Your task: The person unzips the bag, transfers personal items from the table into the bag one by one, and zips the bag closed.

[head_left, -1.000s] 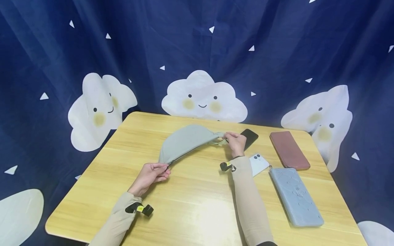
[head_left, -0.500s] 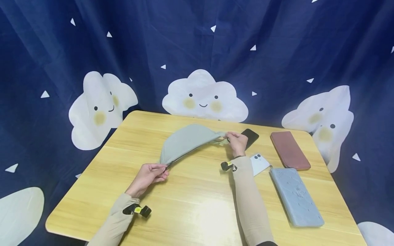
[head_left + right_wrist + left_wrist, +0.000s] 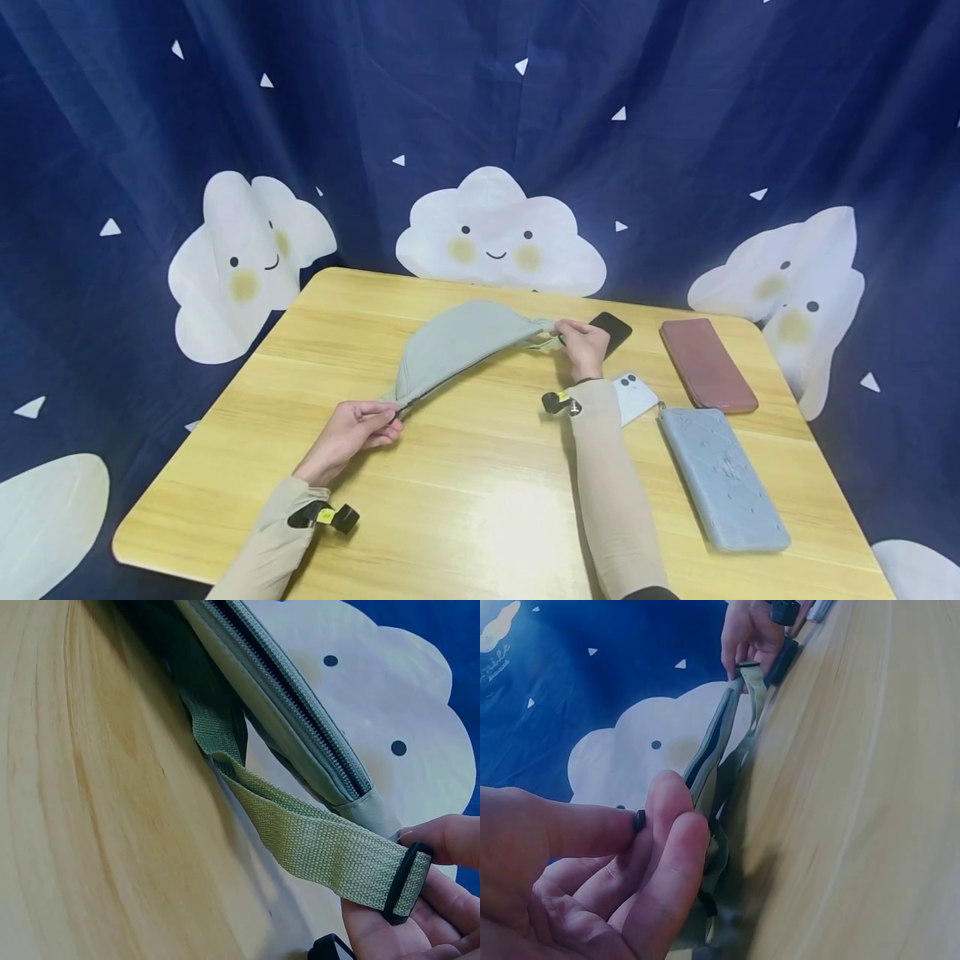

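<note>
A pale sage-green waist bag is stretched between both hands just over the table, its curved side away from me. My left hand is at its near left end, thumb and fingers pinching a small black zipper pull. At the far right end, my right hand grips the bag's tip beside the webbing strap and its black slider buckle. Along the bag's edge runs the zipper, a dark gap showing between its two sides. The bag's inside is hidden.
Behind the right hand lies a black phone, with a white phone partly covered by the right sleeve. A brown-red wallet and a light blue wallet lie farther right on the wooden table. A blue curtain hangs behind.
My left hand has drawn slightly left and toward me, still pinching the zipper pull. The right hand has shifted slightly right, and the bag with it.
</note>
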### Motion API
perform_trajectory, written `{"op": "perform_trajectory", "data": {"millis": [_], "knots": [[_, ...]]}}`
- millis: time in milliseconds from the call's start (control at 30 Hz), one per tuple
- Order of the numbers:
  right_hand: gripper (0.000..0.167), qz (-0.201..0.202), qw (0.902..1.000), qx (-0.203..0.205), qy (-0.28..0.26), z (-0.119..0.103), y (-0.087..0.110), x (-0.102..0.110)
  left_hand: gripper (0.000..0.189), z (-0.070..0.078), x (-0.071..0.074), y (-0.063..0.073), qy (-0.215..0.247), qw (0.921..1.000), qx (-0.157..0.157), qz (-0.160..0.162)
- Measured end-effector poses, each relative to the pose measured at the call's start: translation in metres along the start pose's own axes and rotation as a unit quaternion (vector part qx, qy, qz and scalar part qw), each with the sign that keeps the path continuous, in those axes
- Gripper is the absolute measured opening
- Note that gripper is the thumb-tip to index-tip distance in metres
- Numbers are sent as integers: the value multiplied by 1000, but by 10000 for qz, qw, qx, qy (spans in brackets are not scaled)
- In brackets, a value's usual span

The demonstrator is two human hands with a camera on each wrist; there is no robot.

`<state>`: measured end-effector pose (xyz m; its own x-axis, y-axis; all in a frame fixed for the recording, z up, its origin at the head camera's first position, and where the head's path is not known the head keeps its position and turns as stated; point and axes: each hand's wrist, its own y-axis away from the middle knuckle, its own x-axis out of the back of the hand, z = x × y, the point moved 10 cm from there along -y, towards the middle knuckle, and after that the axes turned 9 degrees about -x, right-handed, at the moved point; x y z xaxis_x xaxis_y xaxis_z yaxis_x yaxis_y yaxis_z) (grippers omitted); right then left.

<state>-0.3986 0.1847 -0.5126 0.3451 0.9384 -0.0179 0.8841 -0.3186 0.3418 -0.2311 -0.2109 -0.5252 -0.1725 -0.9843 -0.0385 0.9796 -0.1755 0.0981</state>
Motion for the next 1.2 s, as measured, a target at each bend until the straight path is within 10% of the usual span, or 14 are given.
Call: {"op": "perform_trajectory", "data": {"millis": [467,633,767,933,1067,1200], "knots": [[34,-111,9999,-93,-2,1,-1,1,39,4,1,6,-226,9996,15,-192],[34,-252,9993,-178,224,3,1,1,30,11,-1,3,-1207,9919,-255,-298],[35,-322,9986,-200,356,2,1,1,16,27,-10,0,-2680,9601,-683,-406],[35,-361,9983,-189,412,2,2,0,8,44,-21,-2,-4337,8948,-954,-453],[33,-376,9982,-107,455,2,1,-1,11,58,-32,-5,-5259,8433,-1010,-457],[31,-373,9983,-24,442,1,-1,1,19,73,-47,-20,-5694,8116,-1222,-460]]}}
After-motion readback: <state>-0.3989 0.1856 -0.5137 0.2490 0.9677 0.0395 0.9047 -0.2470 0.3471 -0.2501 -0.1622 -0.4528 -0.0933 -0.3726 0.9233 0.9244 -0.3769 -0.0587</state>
